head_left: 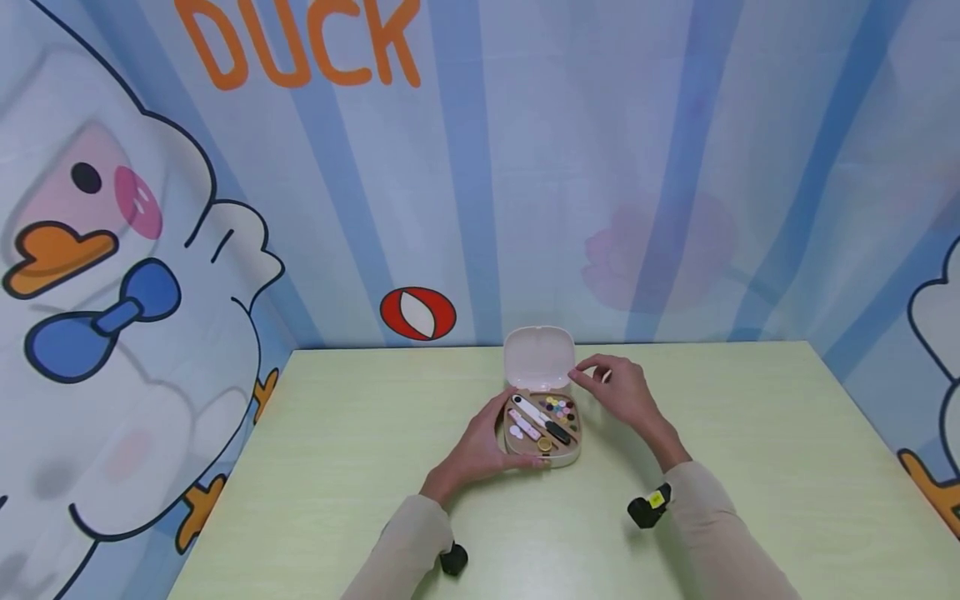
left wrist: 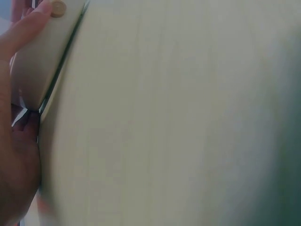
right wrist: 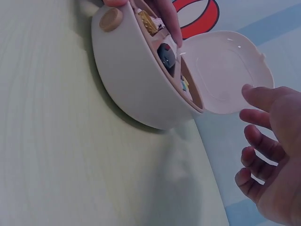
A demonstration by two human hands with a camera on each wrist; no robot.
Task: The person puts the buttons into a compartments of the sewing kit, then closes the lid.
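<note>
A small white sewing kit box point(head_left: 566, 459) stands on the table with its lid point(head_left: 538, 358) raised at the back. My left hand point(head_left: 480, 442) grips the box from the left, thumb along the front by the round latch button point(right wrist: 111, 20). Inside the tan tray lie a white-and-black tool point(head_left: 542, 419), a pink-and-white item point(head_left: 524, 423), a small gold round piece point(head_left: 544, 445) and several coloured beads or buttons point(head_left: 560, 407). My right hand point(head_left: 618, 390) pinches the lid's right edge between thumb and index finger, its other fingers loosely curled.
The box stands toward the far edge of the pale wooden table point(head_left: 360, 417). Behind it hangs a blue striped cloth backdrop point(head_left: 525, 167) with cartoon ducks. Black cameras sit at the left wrist point(head_left: 453, 559) and right wrist point(head_left: 647, 508).
</note>
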